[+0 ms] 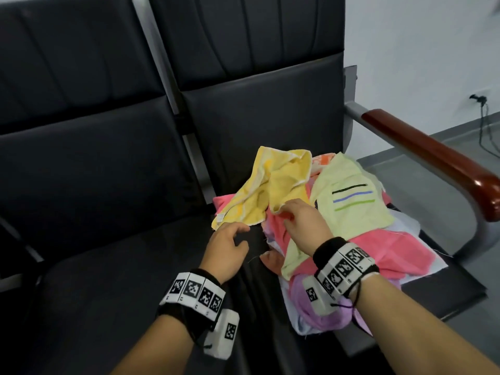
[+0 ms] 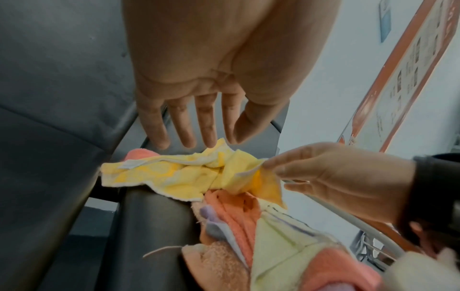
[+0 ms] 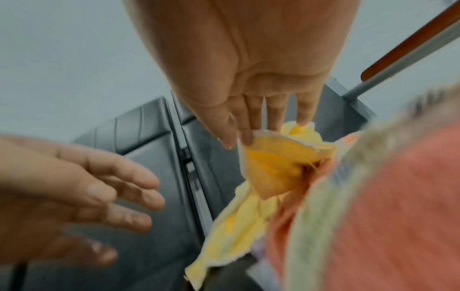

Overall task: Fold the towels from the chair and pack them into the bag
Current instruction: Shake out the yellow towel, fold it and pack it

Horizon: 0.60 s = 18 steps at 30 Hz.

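Black padded seating [image 1: 270, 125] lies under both hands, its cushions joined in a row with a grey metal frame. A crumpled yellow terry towel [image 1: 270, 190] sits just beyond the fingers, atop a heap of pink, pale green and lilac towels [image 1: 378, 250] spread beneath the right wrist. The right hand [image 1: 303, 226] pinches a corner of the yellow towel between thumb and forefinger. The left hand [image 1: 227, 250] hovers beside it with fingers relaxed and spread, near the towel's closer edge, holding nothing. Beyond the right hand runs a glossy reddish-brown wooden armrest [image 1: 433, 155] on a grey metal tube. Farther off stand a white wall [image 1: 419, 36] and grey floor [image 1: 460, 139].
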Each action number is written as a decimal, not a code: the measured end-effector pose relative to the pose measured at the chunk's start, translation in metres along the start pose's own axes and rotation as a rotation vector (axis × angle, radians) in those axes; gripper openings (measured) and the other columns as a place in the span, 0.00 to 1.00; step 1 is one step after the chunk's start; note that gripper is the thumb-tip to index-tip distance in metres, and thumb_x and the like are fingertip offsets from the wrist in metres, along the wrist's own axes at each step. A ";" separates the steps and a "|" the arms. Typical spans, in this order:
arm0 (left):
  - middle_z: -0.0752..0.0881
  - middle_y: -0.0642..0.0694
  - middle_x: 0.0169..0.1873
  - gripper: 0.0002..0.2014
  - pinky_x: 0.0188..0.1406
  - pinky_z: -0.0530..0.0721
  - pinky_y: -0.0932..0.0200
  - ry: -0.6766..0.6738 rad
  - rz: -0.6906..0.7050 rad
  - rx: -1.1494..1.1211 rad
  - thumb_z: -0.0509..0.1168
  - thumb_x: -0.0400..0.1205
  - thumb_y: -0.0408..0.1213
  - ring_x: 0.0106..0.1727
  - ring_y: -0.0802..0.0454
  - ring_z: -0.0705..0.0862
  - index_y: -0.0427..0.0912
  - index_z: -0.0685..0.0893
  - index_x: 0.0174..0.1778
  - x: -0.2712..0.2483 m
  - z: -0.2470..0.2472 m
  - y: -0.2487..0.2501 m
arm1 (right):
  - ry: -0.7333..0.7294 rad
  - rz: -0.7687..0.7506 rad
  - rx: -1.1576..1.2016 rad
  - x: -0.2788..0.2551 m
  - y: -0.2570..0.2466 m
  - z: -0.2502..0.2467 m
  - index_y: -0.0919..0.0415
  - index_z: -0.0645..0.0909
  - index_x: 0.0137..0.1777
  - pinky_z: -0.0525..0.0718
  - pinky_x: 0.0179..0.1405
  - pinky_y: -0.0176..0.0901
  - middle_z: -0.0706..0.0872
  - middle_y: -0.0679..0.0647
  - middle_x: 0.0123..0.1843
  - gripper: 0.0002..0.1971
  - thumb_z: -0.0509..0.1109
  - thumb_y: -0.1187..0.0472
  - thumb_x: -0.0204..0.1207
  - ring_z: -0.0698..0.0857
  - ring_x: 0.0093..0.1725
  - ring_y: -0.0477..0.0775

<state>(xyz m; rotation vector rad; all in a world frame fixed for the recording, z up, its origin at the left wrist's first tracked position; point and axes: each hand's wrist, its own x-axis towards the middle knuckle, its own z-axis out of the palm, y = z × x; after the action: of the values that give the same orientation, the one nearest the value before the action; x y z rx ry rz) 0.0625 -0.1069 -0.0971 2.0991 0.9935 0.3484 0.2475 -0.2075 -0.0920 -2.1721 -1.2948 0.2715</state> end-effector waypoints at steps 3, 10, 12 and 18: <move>0.78 0.60 0.66 0.23 0.54 0.75 0.72 0.007 0.057 -0.062 0.70 0.80 0.35 0.64 0.60 0.79 0.59 0.78 0.70 -0.009 -0.007 0.013 | 0.091 -0.009 0.275 -0.020 -0.019 -0.025 0.56 0.90 0.47 0.78 0.49 0.24 0.90 0.46 0.48 0.10 0.71 0.70 0.76 0.87 0.48 0.43; 0.79 0.59 0.64 0.27 0.68 0.77 0.60 -0.032 0.272 -0.129 0.74 0.77 0.34 0.68 0.61 0.77 0.55 0.80 0.71 -0.048 -0.011 0.046 | -0.073 -0.078 0.567 -0.068 -0.072 -0.060 0.60 0.91 0.43 0.78 0.41 0.25 0.91 0.42 0.37 0.11 0.72 0.76 0.73 0.85 0.37 0.34; 0.82 0.53 0.57 0.18 0.66 0.79 0.55 -0.015 0.326 -0.083 0.72 0.77 0.31 0.62 0.54 0.80 0.48 0.85 0.62 -0.061 -0.016 0.048 | -0.103 -0.101 0.581 -0.080 -0.082 -0.062 0.60 0.91 0.44 0.82 0.47 0.35 0.93 0.50 0.42 0.11 0.72 0.76 0.74 0.87 0.42 0.43; 0.87 0.45 0.45 0.05 0.50 0.82 0.49 -0.019 0.331 -0.128 0.72 0.79 0.31 0.48 0.48 0.85 0.38 0.87 0.50 -0.093 -0.039 0.055 | -0.149 -0.146 0.690 -0.105 -0.100 -0.059 0.51 0.89 0.50 0.85 0.50 0.64 0.90 0.59 0.46 0.19 0.69 0.76 0.73 0.85 0.42 0.68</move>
<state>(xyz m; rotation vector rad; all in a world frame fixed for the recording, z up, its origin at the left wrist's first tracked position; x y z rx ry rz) 0.0107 -0.1779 -0.0231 2.1424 0.5928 0.5419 0.1473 -0.2843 0.0011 -1.4890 -1.1989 0.7138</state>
